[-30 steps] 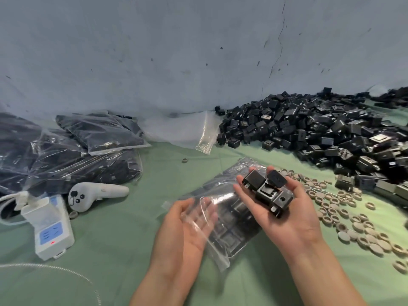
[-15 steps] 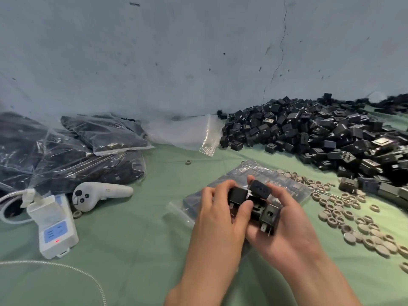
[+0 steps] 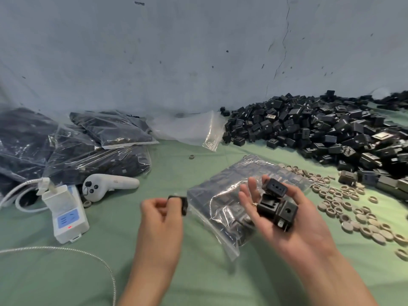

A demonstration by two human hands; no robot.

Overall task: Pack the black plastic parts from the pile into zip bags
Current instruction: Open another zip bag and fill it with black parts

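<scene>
Black plastic in both hands. Pinches a single black part (image 3: 179,203) between the thumb and curled fingers of the left hand (image 3: 160,214), just off the left edge of the zip bag (image 3: 223,195) and above the green cloth of the table (image 3: 198,272). Cradles a cluster of black parts (image 3: 276,209) on the upturned right hand (image 3: 289,224): palm up, fingers loosely spread and nearly straight, thumb lying along the topmost piece. Holds that hand over the near right part of the zip bag. Zip bag flat on the cloth, partly filled with dark parts.

Far right, against the blue-grey wall (image 3: 198,62): the pile (image 3: 331,133), well apart from both hands. Between pile and zip bag, a scatter of grey rings (image 3: 353,215). Far left, filled bags (image 3: 88,149) stacked on one another. Between these and the pile, empty clear bags (image 3: 189,131) leaning at the foot of the wall. Just in front of the filled bags, a white handheld controller (image 3: 108,186), and beside it a white power strip (image 3: 66,215) with a blue label and a small red light. Near left, a braided cable (image 3: 66,250) curving across the cloth
</scene>
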